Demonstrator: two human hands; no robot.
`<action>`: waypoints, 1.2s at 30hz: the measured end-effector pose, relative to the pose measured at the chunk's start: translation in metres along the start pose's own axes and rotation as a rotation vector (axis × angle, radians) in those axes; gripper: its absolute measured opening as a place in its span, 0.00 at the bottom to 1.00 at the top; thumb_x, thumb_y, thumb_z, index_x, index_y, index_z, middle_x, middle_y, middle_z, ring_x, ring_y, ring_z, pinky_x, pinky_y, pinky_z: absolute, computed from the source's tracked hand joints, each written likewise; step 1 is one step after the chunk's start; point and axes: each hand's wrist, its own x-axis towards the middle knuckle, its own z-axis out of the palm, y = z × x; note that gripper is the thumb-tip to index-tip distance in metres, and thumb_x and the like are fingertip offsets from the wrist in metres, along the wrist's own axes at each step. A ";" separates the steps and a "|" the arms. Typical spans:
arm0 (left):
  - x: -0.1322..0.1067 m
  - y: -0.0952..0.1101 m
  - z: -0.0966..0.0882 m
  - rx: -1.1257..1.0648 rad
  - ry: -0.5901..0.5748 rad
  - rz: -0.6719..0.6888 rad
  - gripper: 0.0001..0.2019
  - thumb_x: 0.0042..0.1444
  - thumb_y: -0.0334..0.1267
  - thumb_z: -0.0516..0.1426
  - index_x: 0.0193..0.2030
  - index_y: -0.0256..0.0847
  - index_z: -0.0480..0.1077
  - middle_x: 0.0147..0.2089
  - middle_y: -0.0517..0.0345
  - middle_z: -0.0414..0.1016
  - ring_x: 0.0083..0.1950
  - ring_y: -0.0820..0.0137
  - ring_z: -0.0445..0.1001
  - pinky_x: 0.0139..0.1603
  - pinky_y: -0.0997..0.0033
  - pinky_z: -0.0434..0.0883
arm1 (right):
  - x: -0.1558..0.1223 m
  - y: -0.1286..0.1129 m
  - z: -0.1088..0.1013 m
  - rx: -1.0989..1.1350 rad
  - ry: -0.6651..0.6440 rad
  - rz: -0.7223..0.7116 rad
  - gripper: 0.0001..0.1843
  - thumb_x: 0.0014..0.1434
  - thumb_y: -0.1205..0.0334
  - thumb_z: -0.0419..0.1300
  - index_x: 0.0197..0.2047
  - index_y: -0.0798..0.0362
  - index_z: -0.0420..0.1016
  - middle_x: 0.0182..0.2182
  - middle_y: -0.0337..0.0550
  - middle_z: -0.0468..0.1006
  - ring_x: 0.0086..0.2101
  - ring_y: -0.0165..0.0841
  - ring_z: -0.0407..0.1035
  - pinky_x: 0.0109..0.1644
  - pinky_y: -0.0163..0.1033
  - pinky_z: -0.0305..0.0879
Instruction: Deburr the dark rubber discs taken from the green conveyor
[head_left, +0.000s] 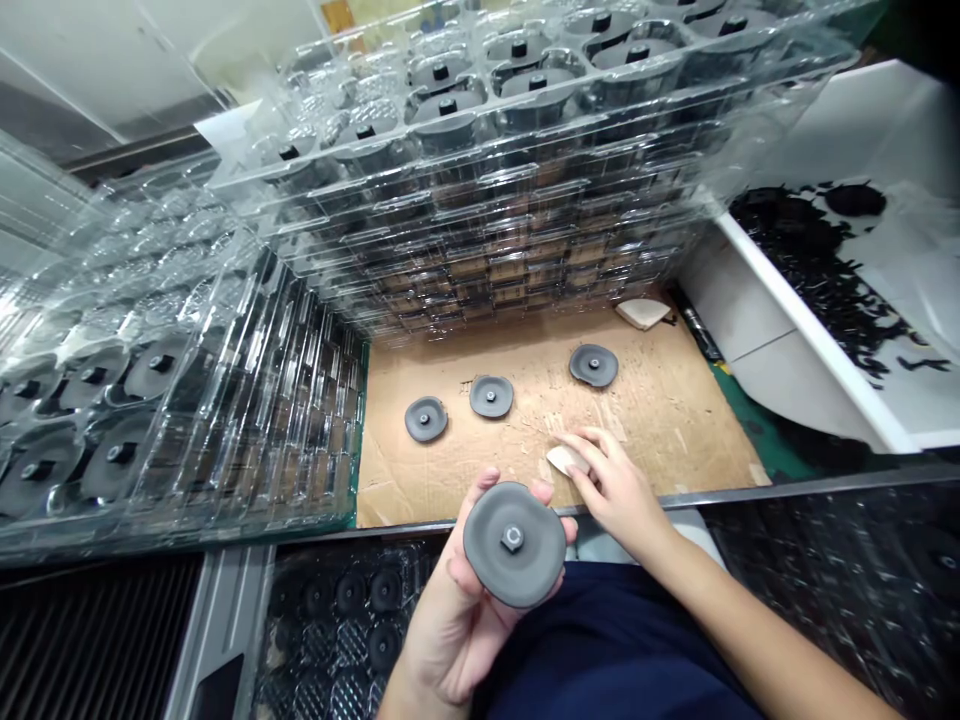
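Note:
My left hand (450, 620) holds a round grey rubber disc (514, 545) with a small metal hub at its centre, face up, near my lap. My right hand (615, 485) rests on the brown cardboard sheet (675, 420), its fingers closed on a small pale block (568, 460). Three more grey discs lie on the cardboard beyond: one on the left (426, 418), one in the middle (491, 396), one on the right (593, 365).
Tall stacks of clear plastic trays holding grey discs stand behind (525, 150) and to the left (150, 380). A white bin (825, 340) with black scraps sits at the right. Another pale block (643, 312) lies at the cardboard's far edge. Dark trays (345, 620) sit below the table edge.

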 end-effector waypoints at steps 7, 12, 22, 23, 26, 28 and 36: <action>0.001 0.001 0.001 0.009 -0.006 -0.008 0.22 0.43 0.44 0.65 0.49 0.55 0.72 0.54 0.60 0.76 0.54 0.61 0.74 0.48 0.71 0.75 | 0.000 -0.002 -0.001 -0.015 0.001 -0.008 0.19 0.62 0.64 0.49 0.55 0.51 0.69 0.50 0.51 0.67 0.38 0.36 0.72 0.43 0.47 0.72; 0.000 0.001 0.004 0.016 0.021 -0.016 0.24 0.41 0.45 0.66 0.48 0.54 0.72 0.52 0.60 0.77 0.52 0.62 0.75 0.46 0.72 0.75 | 0.000 -0.003 -0.002 -0.025 -0.007 -0.013 0.19 0.62 0.64 0.49 0.54 0.52 0.69 0.50 0.52 0.67 0.40 0.38 0.72 0.44 0.47 0.72; -0.001 0.000 0.004 0.040 0.036 -0.036 0.25 0.39 0.46 0.67 0.48 0.55 0.71 0.52 0.62 0.77 0.52 0.62 0.75 0.45 0.72 0.75 | -0.002 -0.002 0.000 -0.041 0.011 -0.019 0.18 0.62 0.64 0.49 0.54 0.54 0.69 0.50 0.53 0.67 0.39 0.38 0.73 0.43 0.46 0.73; -0.001 0.000 0.003 0.038 0.031 -0.028 0.25 0.40 0.46 0.66 0.48 0.55 0.71 0.53 0.62 0.77 0.52 0.62 0.75 0.46 0.72 0.75 | -0.002 -0.001 0.001 -0.041 0.019 -0.022 0.17 0.62 0.64 0.49 0.53 0.54 0.69 0.50 0.53 0.67 0.41 0.38 0.72 0.43 0.46 0.73; -0.001 -0.001 0.002 0.032 0.041 -0.008 0.24 0.41 0.45 0.66 0.49 0.55 0.72 0.53 0.60 0.76 0.53 0.61 0.75 0.47 0.71 0.74 | -0.005 0.001 0.004 -0.055 0.033 -0.044 0.15 0.61 0.62 0.51 0.50 0.54 0.71 0.51 0.54 0.65 0.45 0.42 0.70 0.45 0.48 0.72; -0.002 0.000 0.003 0.042 0.077 -0.005 0.25 0.40 0.45 0.66 0.49 0.54 0.72 0.53 0.59 0.76 0.54 0.60 0.74 0.48 0.70 0.74 | -0.006 0.002 0.005 -0.074 0.035 -0.065 0.17 0.59 0.61 0.55 0.51 0.53 0.71 0.52 0.55 0.64 0.45 0.43 0.69 0.45 0.51 0.72; 0.001 -0.001 0.000 0.139 0.229 0.077 0.25 0.43 0.42 0.65 0.52 0.52 0.70 0.56 0.53 0.73 0.56 0.59 0.73 0.54 0.65 0.71 | 0.002 0.010 0.001 -0.059 0.083 -0.166 0.17 0.61 0.61 0.51 0.50 0.53 0.74 0.47 0.53 0.69 0.39 0.38 0.71 0.44 0.47 0.71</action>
